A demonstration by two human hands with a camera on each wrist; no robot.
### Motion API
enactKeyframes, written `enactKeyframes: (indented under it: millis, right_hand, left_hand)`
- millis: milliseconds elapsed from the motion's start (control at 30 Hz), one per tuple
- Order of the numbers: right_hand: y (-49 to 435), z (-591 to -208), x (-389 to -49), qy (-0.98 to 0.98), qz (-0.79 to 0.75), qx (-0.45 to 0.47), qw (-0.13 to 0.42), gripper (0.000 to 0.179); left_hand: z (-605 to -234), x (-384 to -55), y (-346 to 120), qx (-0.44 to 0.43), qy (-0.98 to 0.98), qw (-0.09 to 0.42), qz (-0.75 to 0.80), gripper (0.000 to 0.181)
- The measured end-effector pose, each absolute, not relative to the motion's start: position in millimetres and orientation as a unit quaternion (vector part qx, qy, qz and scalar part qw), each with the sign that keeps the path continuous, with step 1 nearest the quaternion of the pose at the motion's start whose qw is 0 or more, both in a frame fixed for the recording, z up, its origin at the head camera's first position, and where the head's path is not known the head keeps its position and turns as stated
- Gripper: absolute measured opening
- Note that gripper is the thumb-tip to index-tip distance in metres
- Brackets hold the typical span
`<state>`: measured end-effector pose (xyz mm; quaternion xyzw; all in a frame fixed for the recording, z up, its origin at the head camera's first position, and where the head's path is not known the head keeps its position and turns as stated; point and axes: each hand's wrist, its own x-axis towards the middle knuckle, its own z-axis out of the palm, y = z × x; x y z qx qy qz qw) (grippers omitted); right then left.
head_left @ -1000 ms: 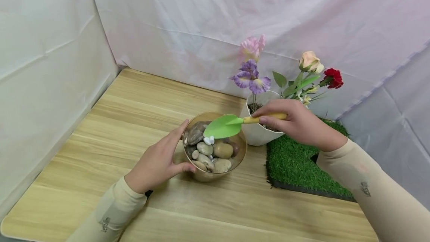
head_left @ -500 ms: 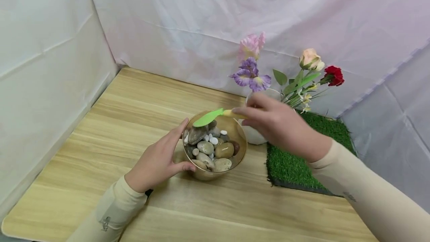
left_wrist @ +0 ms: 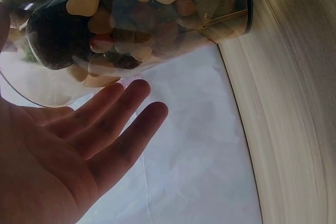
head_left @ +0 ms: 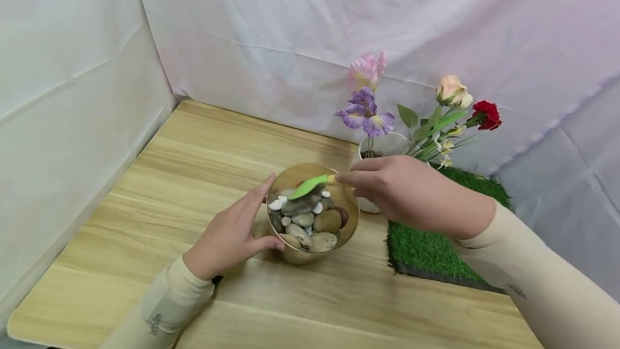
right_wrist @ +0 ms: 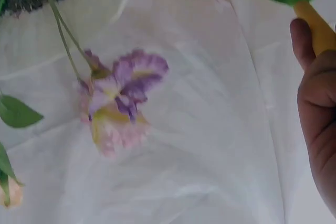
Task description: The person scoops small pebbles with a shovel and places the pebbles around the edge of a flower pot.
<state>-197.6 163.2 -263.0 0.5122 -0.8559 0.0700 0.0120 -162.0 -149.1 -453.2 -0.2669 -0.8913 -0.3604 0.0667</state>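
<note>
A clear amber-tinted bowl [head_left: 350, 201] stands on the wooden table, filled with smooth stones [head_left: 327, 221] and a few small white pebbles [head_left: 275, 205]. My left hand [head_left: 229, 238] steadies its left side, thumb at the front and index finger behind. In the left wrist view the other fingers [left_wrist: 113, 129] are nearly straight below the bowl wall. My right hand [head_left: 418, 195] grips the yellow handle of a small trowel [head_left: 308, 187], mostly hidden by the hand. The green blade tilts down over the stones inside the bowl, near white pebbles.
Behind the right hand is a white pot [head_left: 370, 204] holding dark soil and a purple iris [head_left: 366, 114]. More flowers, including a red carnation [head_left: 486, 116], rise to its right. A green turf mat [head_left: 431, 252] lies at the right. White cloth [head_left: 271, 63] hangs behind the table.
White pebbles have left the trowel and lie among the stones. The right hand moved left and turned over, tipping the blade, which then lowered slightly. The left hand stays at the bowl.
</note>
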Motion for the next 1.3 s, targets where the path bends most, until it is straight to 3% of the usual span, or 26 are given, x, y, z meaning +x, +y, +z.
enactKeyframes:
  millis: [200, 633, 1000, 1300]
  right_hand:
    - [182, -254, -187, -0.867, 0.079, 0.492, -0.012, 0.042]
    - [196, -246, -185, -0.869, 0.073, 0.489, 0.027, 0.043]
    - [157, -256, -192, -0.821, 0.069, 0.552, 0.129, 0.045]
    - [123, -268, -190, -0.806, 0.016, 0.584, 0.100, 0.047]
  left_hand:
    - [-455, -161, -150, -0.271, -0.889, 0.078, -0.361, 0.126]
    - [-456, -163, -149, -0.279, -0.886, 0.086, -0.360, 0.125]
    - [-457, -164, -150, -0.276, -0.887, 0.081, -0.362, 0.125]
    - [-456, -163, -150, -0.273, -0.883, 0.076, -0.375, 0.131]
